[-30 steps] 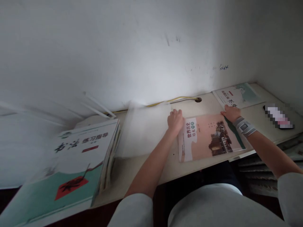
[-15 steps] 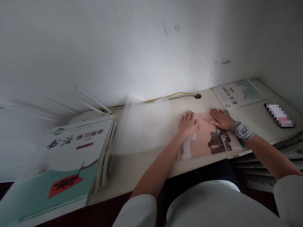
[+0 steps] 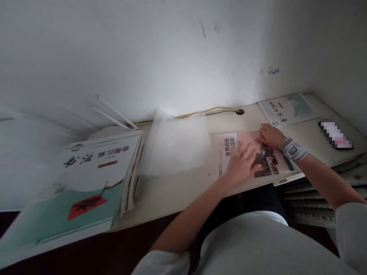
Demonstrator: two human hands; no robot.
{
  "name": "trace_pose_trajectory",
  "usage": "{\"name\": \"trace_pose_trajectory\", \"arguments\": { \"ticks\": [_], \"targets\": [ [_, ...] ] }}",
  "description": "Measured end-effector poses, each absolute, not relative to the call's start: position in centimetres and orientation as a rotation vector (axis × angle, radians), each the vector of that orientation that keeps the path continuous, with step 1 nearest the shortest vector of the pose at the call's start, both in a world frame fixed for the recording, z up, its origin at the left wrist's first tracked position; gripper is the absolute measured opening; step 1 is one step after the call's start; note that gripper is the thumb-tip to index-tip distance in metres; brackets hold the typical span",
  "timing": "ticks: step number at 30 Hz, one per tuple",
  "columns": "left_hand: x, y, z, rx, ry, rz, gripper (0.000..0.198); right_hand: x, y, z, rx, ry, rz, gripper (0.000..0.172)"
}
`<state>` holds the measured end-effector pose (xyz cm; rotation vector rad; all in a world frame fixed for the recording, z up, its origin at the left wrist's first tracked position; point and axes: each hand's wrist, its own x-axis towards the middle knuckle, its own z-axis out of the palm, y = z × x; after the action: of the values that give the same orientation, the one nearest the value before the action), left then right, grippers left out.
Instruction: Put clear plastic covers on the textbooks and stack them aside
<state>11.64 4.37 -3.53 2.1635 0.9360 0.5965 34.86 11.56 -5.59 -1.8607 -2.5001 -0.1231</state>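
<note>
A pink textbook (image 3: pixel 226 160) with a picture of buildings on its cover lies on the white desktop in front of me. My left hand (image 3: pixel 243 160) is over the middle of the cover, its fingers spread and smeared by motion; whether it touches the cover I cannot tell. At the book's far right edge is my right hand (image 3: pixel 272 135), fingers curled in against the book, with a wristband on that wrist. Left of the textbook lies a translucent plastic sheet (image 3: pixel 174 149), its far edge raised toward the wall.
A stack of calligraphy workbooks (image 3: pixel 94 156) fills the left of the desktop. Another workbook (image 3: pixel 289 109) lies at the back right, with a phone (image 3: pixel 335 133) in front of it. A yellow cable (image 3: pixel 212 109) runs along the wall into a hole (image 3: pixel 240 112).
My left hand has lifted from the book's left side and moved right and nearer me, uncovering the title. My right hand has curled its fingers at the far edge.
</note>
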Motion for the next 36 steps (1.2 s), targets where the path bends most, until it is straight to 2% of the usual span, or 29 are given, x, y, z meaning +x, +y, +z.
{"name": "trace_pose_trajectory", "arguments": {
  "ticks": [3,6,8,12,19,24,27,31,33,36],
  "targets": [
    [11.6,-2.3,-3.5,1.331,0.687,0.637,0.036,32.6,12.3,-4.8,-1.759,-2.560,-0.167,0.044],
    [10.5,-5.4,-4.4,0.583,0.737,0.595,0.029,30.9,12.6,-4.8,-1.607,-2.684,-0.127,0.042],
    [9.7,-5.6,-4.9,0.305,0.786,0.669,0.023,30.4,12.4,-4.9,-1.635,-2.677,-0.150,0.042],
    [9.0,-4.9,-5.0,0.185,0.820,0.795,0.017,30.4,10.6,-4.9,-1.755,-2.602,-0.221,0.043],
    [10.3,-3.5,-5.5,0.343,0.892,1.111,0.030,31.0,5.5,-7.0,-1.765,-2.293,-0.151,0.040],
    [8.9,-1.6,-4.9,0.457,0.759,1.010,0.028,32.3,5.6,-6.5,-1.691,-1.866,0.281,0.044],
    [8.2,-0.8,-4.5,0.524,0.618,0.891,0.034,32.2,5.5,-4.6,-1.579,-1.704,0.745,0.050],
    [8.5,-0.2,-5.8,0.562,0.495,0.947,0.044,30.3,4.2,-2.4,-1.371,-1.451,1.297,0.053],
    [8.1,0.3,-6.8,0.585,0.440,0.953,0.048,29.5,3.6,-1.6,-1.241,-1.370,1.486,0.049],
    [5.2,2.1,-6.9,0.647,0.375,1.020,0.039,29.9,3.5,0.2,-1.123,-1.407,1.566,0.045]
  ]
}}
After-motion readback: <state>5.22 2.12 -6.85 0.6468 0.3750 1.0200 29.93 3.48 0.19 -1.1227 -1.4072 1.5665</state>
